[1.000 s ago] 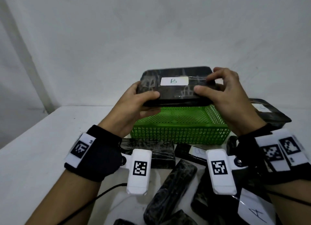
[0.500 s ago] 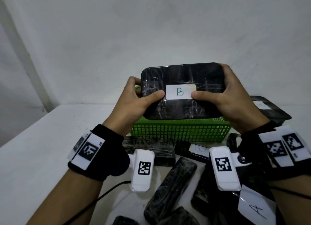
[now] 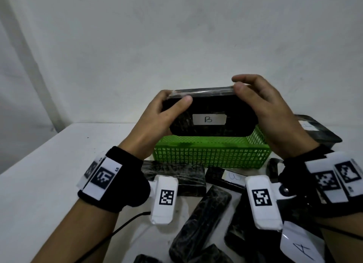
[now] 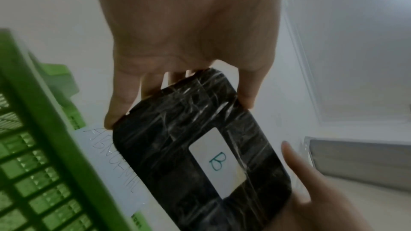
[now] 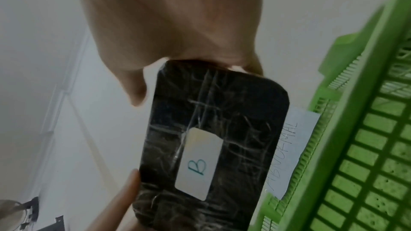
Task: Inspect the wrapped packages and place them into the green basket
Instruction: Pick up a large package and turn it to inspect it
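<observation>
I hold a black film-wrapped package [image 3: 211,113] with a white label marked B [image 3: 208,119] in the air above the green basket [image 3: 212,154]. Its labelled face tilts toward me. My left hand [image 3: 155,123] grips its left end, thumb on the front. My right hand [image 3: 269,113] grips the right end, fingers curled over the top edge. The left wrist view shows the package [image 4: 200,147] beside the basket wall [image 4: 44,147]. In the right wrist view the package [image 5: 211,147] hangs next to the basket [image 5: 355,147], which bears a paper tag [image 5: 289,148].
Several more black wrapped packages lie on the white table in front of the basket, such as one [image 3: 200,219] at centre and one with a label A [image 3: 300,245] at lower right. Another package [image 3: 318,133] lies right of the basket. A wall stands close behind.
The package has tipped further, its top edge now leaning toward me, and it sits slightly lower over the basket. My right fingers have shifted onto the top edge.
</observation>
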A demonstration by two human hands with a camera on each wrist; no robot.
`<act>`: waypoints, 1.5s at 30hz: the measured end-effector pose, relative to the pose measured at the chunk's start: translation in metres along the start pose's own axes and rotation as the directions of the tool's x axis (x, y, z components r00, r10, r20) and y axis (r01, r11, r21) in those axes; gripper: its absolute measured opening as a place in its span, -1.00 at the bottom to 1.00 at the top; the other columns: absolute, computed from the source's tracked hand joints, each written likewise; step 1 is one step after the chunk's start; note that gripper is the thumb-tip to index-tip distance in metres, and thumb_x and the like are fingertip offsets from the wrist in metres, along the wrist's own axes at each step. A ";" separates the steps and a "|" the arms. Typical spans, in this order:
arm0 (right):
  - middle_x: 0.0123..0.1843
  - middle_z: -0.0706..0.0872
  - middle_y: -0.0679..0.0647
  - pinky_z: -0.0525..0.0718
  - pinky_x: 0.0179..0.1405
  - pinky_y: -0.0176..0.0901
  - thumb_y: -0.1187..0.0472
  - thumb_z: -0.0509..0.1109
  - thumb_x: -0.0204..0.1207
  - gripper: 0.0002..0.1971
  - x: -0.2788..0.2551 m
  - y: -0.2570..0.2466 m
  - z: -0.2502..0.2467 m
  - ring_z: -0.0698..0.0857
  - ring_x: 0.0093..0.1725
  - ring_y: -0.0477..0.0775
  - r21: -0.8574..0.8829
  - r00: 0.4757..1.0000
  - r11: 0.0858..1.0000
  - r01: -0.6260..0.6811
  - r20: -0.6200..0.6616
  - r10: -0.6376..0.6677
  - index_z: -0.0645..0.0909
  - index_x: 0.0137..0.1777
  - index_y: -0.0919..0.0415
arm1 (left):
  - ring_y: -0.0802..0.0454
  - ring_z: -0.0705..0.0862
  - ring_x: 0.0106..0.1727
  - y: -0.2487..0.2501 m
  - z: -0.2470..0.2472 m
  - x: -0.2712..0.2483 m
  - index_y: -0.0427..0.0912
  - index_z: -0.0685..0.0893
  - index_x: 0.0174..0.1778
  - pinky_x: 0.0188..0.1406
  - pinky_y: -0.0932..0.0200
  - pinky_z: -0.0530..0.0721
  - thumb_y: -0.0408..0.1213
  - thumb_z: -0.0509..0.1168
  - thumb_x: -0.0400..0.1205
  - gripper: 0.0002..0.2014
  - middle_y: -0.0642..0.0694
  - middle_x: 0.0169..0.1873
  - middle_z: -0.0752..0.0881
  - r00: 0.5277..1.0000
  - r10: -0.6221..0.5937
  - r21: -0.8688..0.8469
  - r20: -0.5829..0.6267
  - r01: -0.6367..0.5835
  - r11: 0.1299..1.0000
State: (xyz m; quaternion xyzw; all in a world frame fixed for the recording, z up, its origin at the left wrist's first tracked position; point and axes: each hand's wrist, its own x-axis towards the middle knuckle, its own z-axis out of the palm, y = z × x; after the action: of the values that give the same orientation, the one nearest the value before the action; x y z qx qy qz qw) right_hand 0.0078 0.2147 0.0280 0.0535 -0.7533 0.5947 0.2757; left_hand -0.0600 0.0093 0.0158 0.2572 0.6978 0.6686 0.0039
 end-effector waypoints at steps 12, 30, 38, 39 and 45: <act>-0.19 0.75 -0.12 0.76 -0.08 -0.16 0.10 0.51 0.53 -0.89 0.003 0.006 -0.002 0.78 -0.15 -0.22 0.128 0.976 0.970 -0.207 -0.042 0.214 0.62 -0.12 0.03 | -0.01 0.77 0.09 -0.004 0.011 -0.001 0.00 0.63 0.12 0.10 -0.05 0.70 0.16 0.35 0.54 -0.63 -0.08 0.05 0.76 0.990 0.136 0.066 0.023 -0.138 0.988; 0.09 0.69 -0.14 0.84 -0.10 -0.07 -0.27 0.24 0.68 -0.58 0.003 -0.007 -0.014 0.77 -0.03 -0.24 0.130 0.938 0.988 -0.079 -0.326 0.118 0.38 0.27 0.06 | 0.05 0.72 0.23 0.001 0.019 -0.006 0.00 0.58 0.37 0.09 0.06 0.69 -0.14 0.42 0.49 -0.51 0.00 0.19 0.75 0.971 0.156 0.017 0.181 -0.162 0.987; 0.46 0.68 -0.12 0.71 0.23 -0.20 -0.03 0.52 0.48 -0.22 -0.008 0.007 0.006 0.69 0.40 -0.18 -0.068 0.963 0.995 0.068 0.263 -0.048 0.29 0.68 -0.06 | 0.01 0.77 0.12 0.019 0.031 -0.012 0.09 0.58 0.43 0.04 -0.02 0.78 0.08 0.19 0.66 -0.57 -0.07 0.05 0.74 0.982 0.097 -0.110 0.162 -0.080 0.991; 0.41 0.73 -0.14 0.73 0.28 -0.04 0.01 0.49 0.49 -0.30 -0.008 0.008 0.006 0.72 0.37 -0.13 -0.025 0.960 0.999 0.023 0.280 -0.015 0.36 0.63 -0.10 | 0.00 0.76 0.14 0.019 0.029 -0.011 0.14 0.59 0.42 0.10 -0.08 0.77 0.11 0.17 0.66 -0.58 -0.05 0.04 0.73 0.983 0.095 -0.090 0.156 -0.082 0.993; 0.71 0.39 -0.19 0.77 0.13 -0.01 0.21 0.21 0.56 -0.21 -0.010 0.003 0.006 0.60 0.52 -0.11 0.086 0.905 0.996 -0.037 0.426 -0.003 0.09 0.75 -0.32 | 0.03 0.72 0.29 0.017 0.022 -0.011 0.24 0.54 0.40 0.20 -0.27 0.74 0.12 0.16 0.73 -0.68 0.08 0.24 0.72 0.990 0.068 -0.053 0.126 -0.061 0.997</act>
State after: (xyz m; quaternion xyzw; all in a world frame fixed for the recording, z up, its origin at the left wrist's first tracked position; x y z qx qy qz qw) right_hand 0.0127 0.2071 0.0201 0.1881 -0.7675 0.6051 0.0969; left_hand -0.0373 0.0253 0.0255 0.3216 0.6708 0.6675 0.0331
